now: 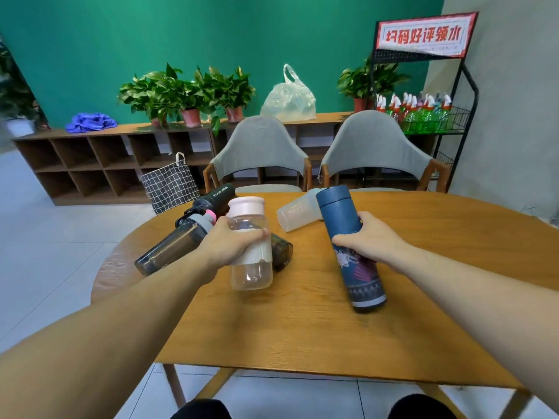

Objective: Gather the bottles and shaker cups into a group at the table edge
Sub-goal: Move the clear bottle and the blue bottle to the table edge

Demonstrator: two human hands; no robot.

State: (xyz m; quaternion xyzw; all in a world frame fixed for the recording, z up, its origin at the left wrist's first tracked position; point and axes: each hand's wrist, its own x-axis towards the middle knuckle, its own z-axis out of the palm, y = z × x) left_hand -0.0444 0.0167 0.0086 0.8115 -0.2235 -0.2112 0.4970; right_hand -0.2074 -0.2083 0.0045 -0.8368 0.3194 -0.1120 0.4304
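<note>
Now the left hand point(230, 243) grips the clear bottle point(251, 252) and the right hand point(367, 237) grips the blue flask point(351, 246), both upright; the other bottles point(178, 240) lie just past the left hand

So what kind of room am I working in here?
Probably a shop or café seating corner: a wooden table with two grey chairs, a rack of drink bottles under a promotional sign, and potted plants on a low shelf.
</note>
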